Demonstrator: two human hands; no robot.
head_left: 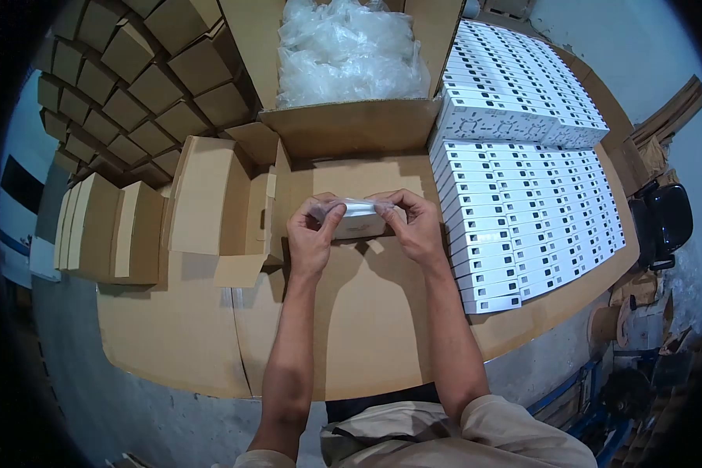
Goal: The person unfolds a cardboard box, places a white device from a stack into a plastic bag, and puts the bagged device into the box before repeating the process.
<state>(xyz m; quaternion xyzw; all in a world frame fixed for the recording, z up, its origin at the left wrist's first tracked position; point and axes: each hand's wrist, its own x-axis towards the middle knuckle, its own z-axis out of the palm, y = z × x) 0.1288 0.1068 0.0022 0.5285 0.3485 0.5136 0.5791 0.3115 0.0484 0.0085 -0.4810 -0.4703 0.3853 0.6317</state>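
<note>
Over the middle of the cardboard-covered table, my left hand (310,240) and my right hand (419,232) hold a small white box (355,227) between them. Clear plastic film, seemingly a bag, shows along its top edge. My thumbs and fingers pinch the film at the two upper corners, left and right. Fine print on the box's face is too small to read. To the left of my left hand stands an open brown carton (203,199) with its flaps spread. Right of my right hand are rows of similar white boxes (491,226).
A large carton (351,125) full of clear plastic bags (347,51) stands at the back. Stacked brown cartons (132,78) rise at the far left, with more folded cartons (105,226) on the table's left. A black chair (667,222) sits beyond the right edge.
</note>
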